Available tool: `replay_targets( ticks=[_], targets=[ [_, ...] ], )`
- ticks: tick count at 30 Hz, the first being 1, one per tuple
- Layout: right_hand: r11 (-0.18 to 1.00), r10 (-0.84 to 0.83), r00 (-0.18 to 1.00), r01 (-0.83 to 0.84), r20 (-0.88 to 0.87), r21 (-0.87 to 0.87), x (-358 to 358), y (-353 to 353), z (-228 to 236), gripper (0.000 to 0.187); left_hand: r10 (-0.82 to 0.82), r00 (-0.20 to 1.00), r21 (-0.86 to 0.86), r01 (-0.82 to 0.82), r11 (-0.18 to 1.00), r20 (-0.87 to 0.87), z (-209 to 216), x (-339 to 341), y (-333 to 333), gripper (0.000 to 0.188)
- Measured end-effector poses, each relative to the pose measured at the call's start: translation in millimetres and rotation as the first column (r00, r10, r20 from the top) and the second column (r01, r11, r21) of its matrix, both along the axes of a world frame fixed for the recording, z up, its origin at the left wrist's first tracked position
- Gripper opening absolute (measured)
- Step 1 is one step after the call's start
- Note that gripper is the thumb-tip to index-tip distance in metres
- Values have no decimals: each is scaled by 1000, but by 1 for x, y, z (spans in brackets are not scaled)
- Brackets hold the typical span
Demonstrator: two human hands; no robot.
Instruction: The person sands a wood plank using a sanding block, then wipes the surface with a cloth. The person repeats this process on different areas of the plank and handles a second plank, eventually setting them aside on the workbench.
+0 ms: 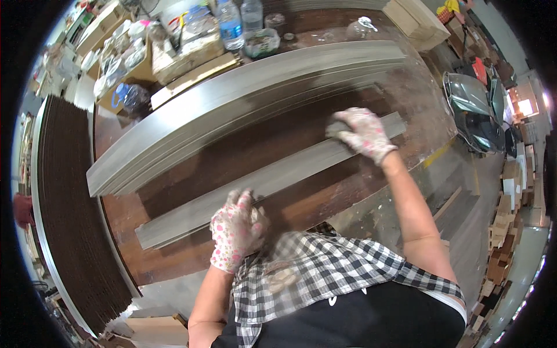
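Left hand (237, 233), fingers half-curled, at plank (290, 172); right hand (364, 132) bent over it, I can't tell grip. Carton (141, 80) holds bags (118, 62).

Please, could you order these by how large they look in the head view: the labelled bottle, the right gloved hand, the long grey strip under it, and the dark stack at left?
1. Dark stack
2. Long grey strip
3. Right gloved hand
4. Labelled bottle
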State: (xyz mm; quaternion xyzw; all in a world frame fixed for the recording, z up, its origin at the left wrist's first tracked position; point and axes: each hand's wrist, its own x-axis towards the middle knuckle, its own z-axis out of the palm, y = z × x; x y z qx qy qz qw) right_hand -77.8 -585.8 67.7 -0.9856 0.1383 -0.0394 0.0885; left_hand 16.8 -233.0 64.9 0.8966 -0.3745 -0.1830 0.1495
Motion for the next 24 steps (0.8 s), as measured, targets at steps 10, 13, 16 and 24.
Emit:
replay_targets(
  ticks=[10, 13, 16, 24],
  targets=[
    [999, -14, 1000, 13, 17, 51, -41, -89, -17, 50, 44, 989, 328, -90, 941, 144, -28, 11, -38, 89],
    [962, -260, 966, 257, -12, -88, -77, -149, -7, 47, 25, 994, 227, -49, 973, 109, -22, 8, -45, 77],
    [985, 141, 988, -147, 71, 90, -46, -102, -13, 46, 33, 982, 246, -79, 966, 185, -34, 9, -34, 83],
    [930, -358, 934, 355, 15, 100, -118, -199, -13, 42, -9, 967, 313, -74, 947, 256, -43, 13, -27, 81]
  ],
)
